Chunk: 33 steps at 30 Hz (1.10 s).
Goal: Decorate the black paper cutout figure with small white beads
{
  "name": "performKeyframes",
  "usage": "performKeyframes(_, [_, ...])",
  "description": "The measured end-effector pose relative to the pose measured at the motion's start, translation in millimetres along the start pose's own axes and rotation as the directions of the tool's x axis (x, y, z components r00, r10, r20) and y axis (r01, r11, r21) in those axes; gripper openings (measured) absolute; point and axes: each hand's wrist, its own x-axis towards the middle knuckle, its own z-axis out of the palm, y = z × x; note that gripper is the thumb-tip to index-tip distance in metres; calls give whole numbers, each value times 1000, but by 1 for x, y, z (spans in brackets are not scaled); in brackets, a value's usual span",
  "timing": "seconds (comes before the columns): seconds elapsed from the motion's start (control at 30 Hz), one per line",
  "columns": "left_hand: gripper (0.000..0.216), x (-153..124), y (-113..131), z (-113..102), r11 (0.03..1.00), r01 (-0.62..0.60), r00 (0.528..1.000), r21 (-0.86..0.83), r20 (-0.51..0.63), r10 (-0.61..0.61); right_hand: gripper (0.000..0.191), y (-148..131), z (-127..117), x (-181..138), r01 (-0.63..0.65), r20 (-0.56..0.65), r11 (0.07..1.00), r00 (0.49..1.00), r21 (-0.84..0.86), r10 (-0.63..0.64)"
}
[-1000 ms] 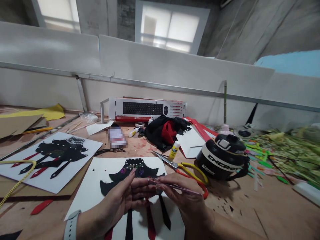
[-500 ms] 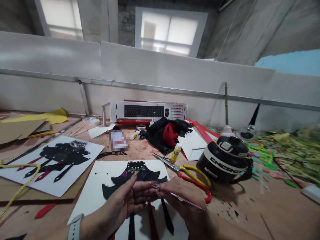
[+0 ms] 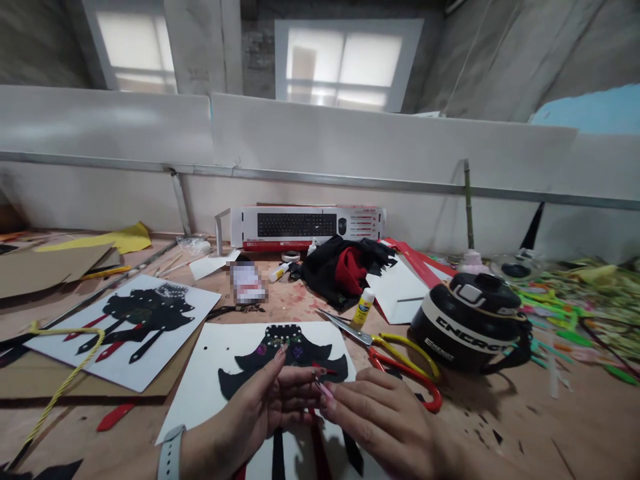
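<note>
My left hand and my right hand meet fingertip to fingertip over a white sheet that carries a black paper cutout with small coloured gems and black and red strips hanging below. Both hands pinch at the same spot, and I cannot make out what is between the fingers. The left index finger sticks up over the cutout. A pale watch band sits on my left wrist. Scissors with yellow and red handles lie just right of the sheet, close to my right hand.
A black jug stands at the right, a glue stick behind the scissors. A keyboard box and black and red cloth lie at the back. A second cutout sheet and yellow cord lie left, green scraps right.
The thin pink stick in my right hand no longer shows. My right hand has turned palm down and closed in on the left fingertips. The view has shifted left.
</note>
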Motion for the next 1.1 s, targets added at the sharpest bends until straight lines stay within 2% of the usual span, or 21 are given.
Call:
performKeyframes(0.13, [56,0,-1,0,999,-6,1000,-31,16,6,47,-4,-2,0,13,27,999,1000,-41,-12])
performKeyframes(0.27, [58,0,0,1,999,-5,999,-34,43,7,45,1,-2,1,-2,-5,1000,1000,-5,2])
performKeyframes(0.37, [60,-1,1,2,999,-11,997,-32,78,14,40,4,2,1,-39,-144,998,989,46,45])
performKeyframes(0.43, [63,-1,2,2,1000,-11,996,-22,92,13,34,4,6,3,-170,-257,973,944,158,206])
performKeyframes(0.47, [63,-1,2,2,1000,-8,996,-10,90,9,29,4,8,5,-273,-295,930,893,245,340])
performKeyframes(0.5, [63,-1,2,2,1000,-3,997,4,81,3,22,5,11,8,-389,-302,851,814,352,497])
performKeyframes(0.53, [63,-1,1,1,1000,3,998,18,68,-5,13,6,13,12,-494,-271,731,707,471,653])
performKeyframes(0.57, [63,-1,0,0,1000,9,999,30,51,-10,6,9,16,16,-574,-202,570,578,588,790])
performKeyframes(0.6, [63,0,-2,0,999,11,999,42,37,-12,11,12,20,20,-617,-95,379,442,689,892])
performKeyframes(0.63, [65,0,-4,-1,998,12,1000,58,25,-13,18,17,24,23,-603,16,207,342,770,940])
performKeyframes(0.67, [67,1,-6,-2,997,11,1000,80,15,-12,25,23,29,26,-570,100,75,271,818,957])
performKeyframes(0.73, [71,2,-10,-2,990,2,1000,143,-7,-1,32,34,39,30,-560,167,0,247,828,955])
performKeyframes(0.83, [67,-1,-13,2,941,-33,999,336,-13,39,38,45,52,31,-565,202,-36,235,824,951])
performKeyframes(0.9, [55,-7,-10,6,803,-128,991,583,37,132,36,47,56,31,-569,216,-44,239,821,947])
performKeyframes(0.93, [46,-10,-7,8,655,-208,974,727,94,205,35,46,58,31,-572,221,-42,247,819,943])
performKeyframes(1.0, [33,-15,3,10,295,-359,909,885,260,327,32,46,59,31,-574,226,-33,268,818,937])
performKeyframes(1.07, [29,-15,14,6,-13,-369,860,929,347,374,29,45,61,31,-574,225,-21,286,818,932])
performKeyframes(1.1, [29,-13,20,1,-113,-308,851,945,326,411,29,46,63,30,-573,222,-15,294,819,930])
